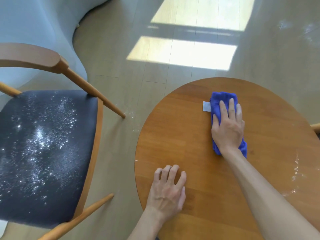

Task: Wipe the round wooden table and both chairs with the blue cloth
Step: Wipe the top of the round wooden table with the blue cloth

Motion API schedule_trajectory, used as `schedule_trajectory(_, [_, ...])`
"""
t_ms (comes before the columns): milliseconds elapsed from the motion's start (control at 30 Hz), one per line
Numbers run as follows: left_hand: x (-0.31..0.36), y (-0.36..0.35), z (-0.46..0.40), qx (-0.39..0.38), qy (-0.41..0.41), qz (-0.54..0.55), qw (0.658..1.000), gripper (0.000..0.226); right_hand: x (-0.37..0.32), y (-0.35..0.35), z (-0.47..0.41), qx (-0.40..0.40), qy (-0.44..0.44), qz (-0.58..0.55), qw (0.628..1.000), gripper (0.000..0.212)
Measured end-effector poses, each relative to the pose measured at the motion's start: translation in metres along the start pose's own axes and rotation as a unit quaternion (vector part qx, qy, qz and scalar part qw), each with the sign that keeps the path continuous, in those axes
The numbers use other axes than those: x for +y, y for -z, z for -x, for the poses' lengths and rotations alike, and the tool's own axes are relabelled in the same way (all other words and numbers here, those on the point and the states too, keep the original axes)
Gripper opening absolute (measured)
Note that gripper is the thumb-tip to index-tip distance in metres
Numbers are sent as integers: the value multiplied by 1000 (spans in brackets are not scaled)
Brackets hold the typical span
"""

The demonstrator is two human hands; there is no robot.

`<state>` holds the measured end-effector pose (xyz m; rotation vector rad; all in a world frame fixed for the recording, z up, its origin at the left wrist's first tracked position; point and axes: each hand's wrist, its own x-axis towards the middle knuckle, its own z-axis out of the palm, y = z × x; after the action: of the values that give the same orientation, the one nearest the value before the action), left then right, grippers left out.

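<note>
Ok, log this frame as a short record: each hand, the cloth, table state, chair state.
right hand: flat on the blue cloth, pressing it to the table
left hand: resting on the table, fingers bent, holding nothing
blue cloth: folded, white tag at its left side
table: white residue near the right edge
chair: dark seat covered in white specks, not yet wiped

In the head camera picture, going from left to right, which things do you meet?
Chair with speckled dark seat → left hand resting on the round wooden table → right hand pressing the blue cloth.
</note>
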<state>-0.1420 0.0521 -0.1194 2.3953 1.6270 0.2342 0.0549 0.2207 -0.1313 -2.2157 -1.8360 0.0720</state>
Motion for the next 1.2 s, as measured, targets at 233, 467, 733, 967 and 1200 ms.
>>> schedule_trajectory(233, [13,-7,34,-12,16,17,1000,36,-96,-12,45,-39,214,-76,973,43])
schedule_trajectory(467, [16,5,80,-83,71,12,994,51,-113,-6,125,-81,453,-126,879,39])
schedule_trajectory(733, [46,14,97,-184,128,-6,975,70,-15,23,146,-105,488,-89,862,48])
schedule_trajectory(967, [55,17,89,-179,139,-34,973,66,126,61,187,-27,172,-26,984,42])
schedule_trajectory(1200, [48,16,71,-148,114,-72,980,67,73,59,254,-3,-42,-26,999,48])
